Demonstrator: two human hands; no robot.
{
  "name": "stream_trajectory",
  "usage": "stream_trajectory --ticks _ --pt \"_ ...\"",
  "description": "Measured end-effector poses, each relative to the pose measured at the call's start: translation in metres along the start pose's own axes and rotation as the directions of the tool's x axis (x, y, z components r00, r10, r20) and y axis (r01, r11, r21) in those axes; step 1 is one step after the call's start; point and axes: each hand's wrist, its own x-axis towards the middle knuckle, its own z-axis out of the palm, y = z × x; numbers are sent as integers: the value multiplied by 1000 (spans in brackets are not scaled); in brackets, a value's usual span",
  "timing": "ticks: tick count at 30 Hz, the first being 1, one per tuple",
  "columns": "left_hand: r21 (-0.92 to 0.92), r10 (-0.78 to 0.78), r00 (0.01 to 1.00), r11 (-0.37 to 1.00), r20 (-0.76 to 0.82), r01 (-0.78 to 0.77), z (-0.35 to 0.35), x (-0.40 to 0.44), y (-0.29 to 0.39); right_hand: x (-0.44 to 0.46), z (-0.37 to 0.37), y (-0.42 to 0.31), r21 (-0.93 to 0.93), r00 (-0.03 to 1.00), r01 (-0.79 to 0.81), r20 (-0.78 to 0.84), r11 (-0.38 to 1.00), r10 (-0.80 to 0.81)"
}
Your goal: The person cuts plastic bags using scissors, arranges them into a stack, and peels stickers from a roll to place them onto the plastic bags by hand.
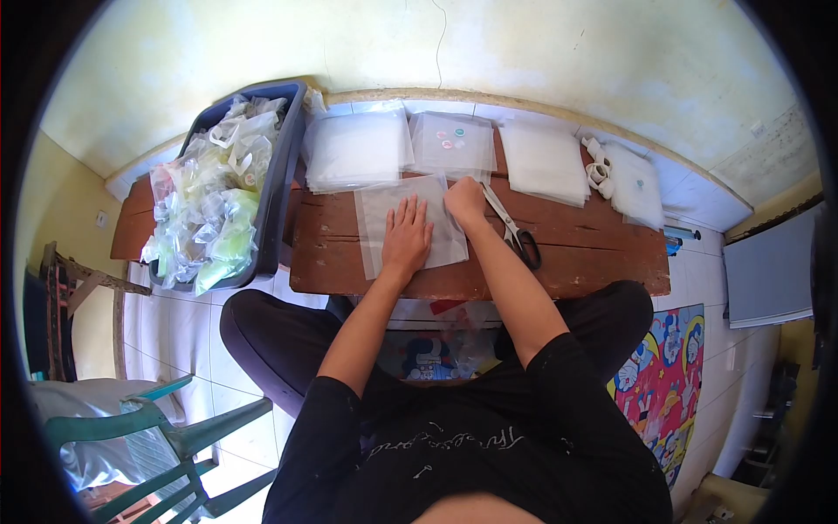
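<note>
My left hand [407,237] lies flat, fingers spread, on a clear plastic bag [447,243] spread over the brown wooden table [576,262]. At the bag's upper right edge my right hand [464,203] is closed in a fist; what its fingers hold, if anything, is hidden. Just right of that fist lie scissors [508,224] with black handles. Beyond both hands is a stack of clear plastic bags [358,155], and beside it a second bag stack [428,157] with several small coloured round pieces on top.
Left stands a dark crate [281,188] heaped with filled plastic bags [214,192]. Another bag stack [543,164], a bundled white strip [598,168] and a far-right stack [635,185] line the table's back, near the wall. A green chair [113,426] is lower left.
</note>
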Motion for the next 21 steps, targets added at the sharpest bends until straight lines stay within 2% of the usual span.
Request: stream_trajectory --ticks 2,3,5,6,8,9,11,12,14,15,17,21 --pt "-57 -32 999 998 -39 30 -3 1 -1 7 10 1 5 988 154 -31 988 -154" --pt "-56 -38 998 998 -41 35 -6 1 -2 6 11 -1 4 987 159 -28 987 -159" --pt "-124 -93 986 989 -135 76 -14 4 -3 2 10 -10 138 894 439 -165 888 -416" --pt "-120 -101 986 989 -136 85 -22 5 -3 0 7 -18 142 893 442 -158 886 -421" --pt "-194 -132 951 978 -281 78 -37 12 -5 3 7 -33 344 879 477 -181 809 -441" --pt "-190 -141 948 978 -285 88 -44 14 -5 7 8 -37 348 876 482 -175 804 -449" --pt "-249 -164 931 965 -325 83 -54 20 -8 21 10 -43 529 964 248 -52 812 -261" --pt "-242 -168 930 966 -328 89 -51 22 -12 30 17 -39 534 963 250 -48 808 -267" --pt "-252 -119 950 967 -290 44 -43 28 -18 46 26 -32 300 959 280 -128 912 -252" --pt "-248 -122 949 968 -291 49 -38 31 -20 52 29 -28 304 959 281 -124 910 -255" --pt "-229 -38 978 973 -204 -10 -28 37 -22 60 34 -20 383 988 156 -43 911 -151" --pt "-169 8 993 985 -122 -29 -12 46 -19 67 40 -12 354 991 130 -61 926 -116"
